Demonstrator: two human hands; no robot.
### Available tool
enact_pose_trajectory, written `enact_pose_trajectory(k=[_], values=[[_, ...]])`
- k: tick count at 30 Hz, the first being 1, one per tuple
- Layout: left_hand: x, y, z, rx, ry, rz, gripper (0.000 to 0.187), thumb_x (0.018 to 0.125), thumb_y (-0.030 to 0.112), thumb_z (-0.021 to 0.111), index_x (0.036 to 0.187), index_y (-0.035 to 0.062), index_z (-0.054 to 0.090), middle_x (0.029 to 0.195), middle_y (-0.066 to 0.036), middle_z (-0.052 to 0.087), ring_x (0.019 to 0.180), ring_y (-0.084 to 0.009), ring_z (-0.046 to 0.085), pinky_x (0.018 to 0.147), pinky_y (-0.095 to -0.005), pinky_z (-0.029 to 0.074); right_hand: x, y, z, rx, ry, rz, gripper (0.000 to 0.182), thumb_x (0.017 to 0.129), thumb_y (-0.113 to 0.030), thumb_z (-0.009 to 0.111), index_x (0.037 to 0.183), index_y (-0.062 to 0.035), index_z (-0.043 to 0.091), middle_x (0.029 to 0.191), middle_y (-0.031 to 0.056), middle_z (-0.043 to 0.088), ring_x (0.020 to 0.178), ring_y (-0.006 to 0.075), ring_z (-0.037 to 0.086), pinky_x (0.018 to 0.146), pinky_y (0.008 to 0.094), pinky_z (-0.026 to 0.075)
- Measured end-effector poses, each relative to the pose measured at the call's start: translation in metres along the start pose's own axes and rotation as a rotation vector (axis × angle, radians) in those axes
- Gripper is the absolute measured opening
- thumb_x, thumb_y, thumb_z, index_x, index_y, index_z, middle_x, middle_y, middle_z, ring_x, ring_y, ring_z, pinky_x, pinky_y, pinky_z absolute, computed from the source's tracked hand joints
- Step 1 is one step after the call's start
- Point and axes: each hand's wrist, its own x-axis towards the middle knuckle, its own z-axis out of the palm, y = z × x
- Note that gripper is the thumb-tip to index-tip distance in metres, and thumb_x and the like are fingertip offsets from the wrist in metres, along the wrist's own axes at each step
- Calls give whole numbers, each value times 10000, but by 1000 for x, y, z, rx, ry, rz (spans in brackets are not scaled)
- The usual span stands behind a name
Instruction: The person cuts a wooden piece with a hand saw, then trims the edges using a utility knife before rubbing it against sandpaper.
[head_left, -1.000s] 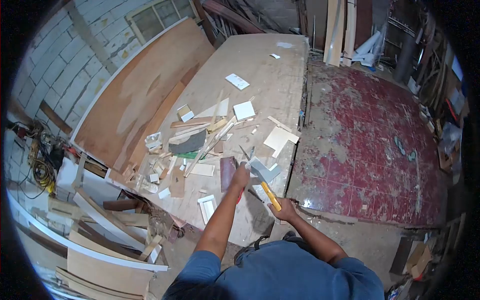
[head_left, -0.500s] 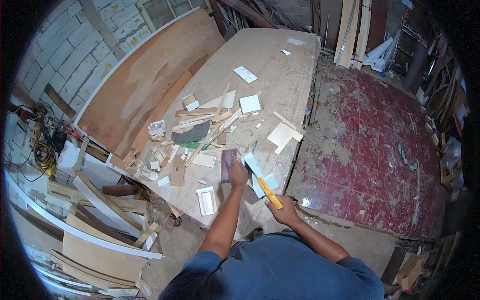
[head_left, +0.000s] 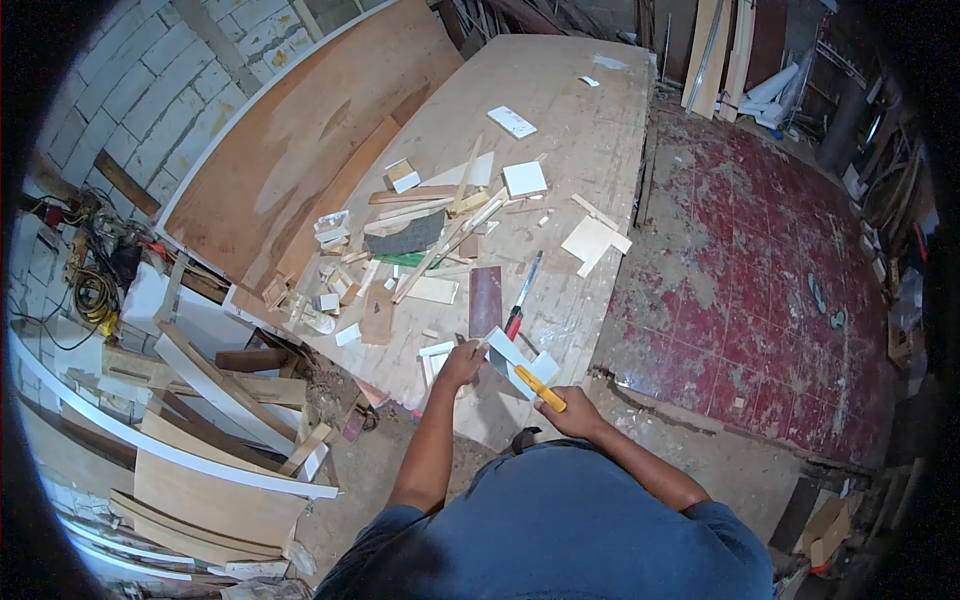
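My left hand (head_left: 463,362) grips a white L-shaped wooden piece (head_left: 522,363) at the near edge of the long workbench (head_left: 560,120). My right hand (head_left: 568,413) holds a yellow-handled tool (head_left: 540,388) whose tip rests against that piece. A red-handled screwdriver (head_left: 521,300) lies on the bench just beyond my hands, beside a dark brown board (head_left: 485,300). A small white frame (head_left: 434,357) sits by my left hand.
Several wood offcuts and white blocks (head_left: 524,179) litter the bench. A large plywood sheet (head_left: 300,150) leans on the brick wall at left. Boards and planks (head_left: 220,420) pile on the floor lower left. Red worn floor (head_left: 760,260) lies to the right.
Both hands, with the white piece and the yellow tool, have come back toward the bench's near edge. The screwdriver and brown board, earlier by my left hand, now lie beyond both hands.
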Motion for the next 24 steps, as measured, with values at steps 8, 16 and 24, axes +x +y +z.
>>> enact_pose_trajectory(k=[8,16,24], values=[[11,-22,3,415,73,2,357,945,304,556,1055,-35,584,930,-251,675,917,-435,644,782,-521,498,-19,-14,16,-32,73,-116,316,881,-305,657,834,6,628,641,178,614,601,341,634,595,435,479],[38,-87,10,345,26,56,424,949,379,541,1106,-9,607,1061,-288,644,1022,-453,608,867,-480,497,-28,-47,-8,147,335,-388,176,864,-159,670,771,-24,605,582,118,567,496,218,575,512,353,446],[18,-25,12,-13,108,44,308,849,129,694,1112,-11,618,880,-95,673,777,-164,627,730,-310,506,-57,4,-8,136,495,-210,204,875,-164,680,785,-4,592,596,60,531,546,131,498,533,319,415]])
